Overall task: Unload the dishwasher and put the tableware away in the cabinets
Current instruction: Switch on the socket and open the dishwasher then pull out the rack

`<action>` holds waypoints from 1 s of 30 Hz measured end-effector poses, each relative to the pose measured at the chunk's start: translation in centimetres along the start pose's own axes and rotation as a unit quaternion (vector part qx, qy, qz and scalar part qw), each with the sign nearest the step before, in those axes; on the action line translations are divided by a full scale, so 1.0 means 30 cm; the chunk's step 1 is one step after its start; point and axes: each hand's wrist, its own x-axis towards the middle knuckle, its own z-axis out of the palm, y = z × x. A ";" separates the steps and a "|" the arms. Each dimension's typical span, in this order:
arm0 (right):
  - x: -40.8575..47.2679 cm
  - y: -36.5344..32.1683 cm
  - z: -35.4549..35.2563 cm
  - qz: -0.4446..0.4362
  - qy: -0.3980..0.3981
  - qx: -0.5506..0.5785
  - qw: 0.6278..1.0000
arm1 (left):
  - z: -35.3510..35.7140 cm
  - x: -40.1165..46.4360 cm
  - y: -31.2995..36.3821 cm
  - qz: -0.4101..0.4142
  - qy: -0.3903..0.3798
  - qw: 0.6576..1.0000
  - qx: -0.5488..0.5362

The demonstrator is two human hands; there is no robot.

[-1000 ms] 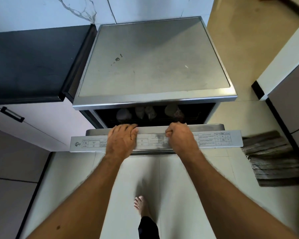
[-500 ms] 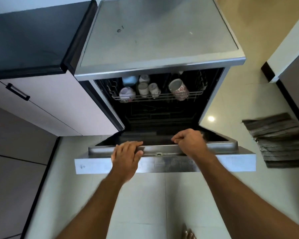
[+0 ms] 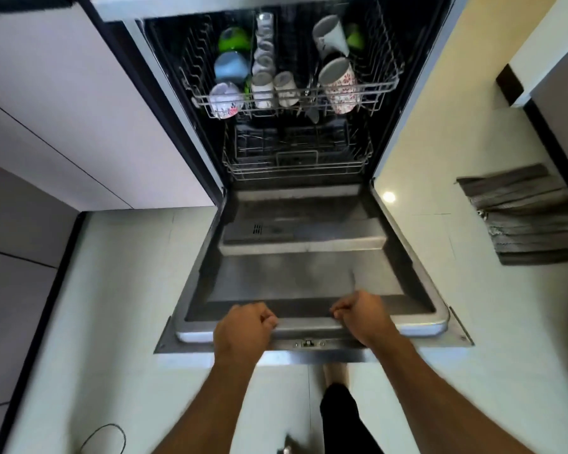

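The dishwasher door (image 3: 309,283) lies folded down flat toward me. My left hand (image 3: 243,326) and my right hand (image 3: 363,317) both grip its near top edge with curled fingers. Inside, the upper rack (image 3: 384,83) holds several cups and bowls: a floral mug (image 3: 340,85), a grey mug (image 3: 330,34), a blue bowl (image 3: 231,67), a green bowl (image 3: 233,39) and small white cups (image 3: 286,88). The lower rack (image 3: 295,165) sits below; its contents are dark and hard to make out.
White cabinet fronts (image 3: 79,132) stand left of the dishwasher. A grey striped floor mat (image 3: 525,211) lies on the tiles at right. A dark cable loop (image 3: 102,437) lies on the floor at lower left. My foot and leg (image 3: 338,398) are below the door.
The door has swung from nearly closed down to fully open, my hands moving down and toward me with it. The racks and tableware have come into view.
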 end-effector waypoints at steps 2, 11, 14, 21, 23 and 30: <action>0.033 0.070 0.075 0.008 -0.023 -0.014 1.000 | 0.099 -0.010 -0.030 -0.006 -0.010 1.000 0.014; 0.193 0.318 0.410 0.005 -0.081 -0.072 0.994 | 0.500 0.031 -0.140 -0.001 -0.037 0.999 0.000; 0.252 0.376 0.478 -0.006 -0.092 -0.100 0.991 | 0.604 0.059 -0.173 0.010 -0.028 1.000 -0.005; 0.366 0.489 0.639 -0.023 -0.095 -0.147 0.984 | 0.812 0.139 -0.242 0.020 -0.043 0.999 -0.002; 0.381 0.511 0.670 -0.016 -0.092 -0.151 0.984 | 0.851 0.157 -0.252 0.028 -0.047 0.998 0.008; 0.428 0.573 0.745 0.009 -0.065 -0.147 0.987 | 0.938 0.199 -0.280 0.035 -0.041 0.998 0.038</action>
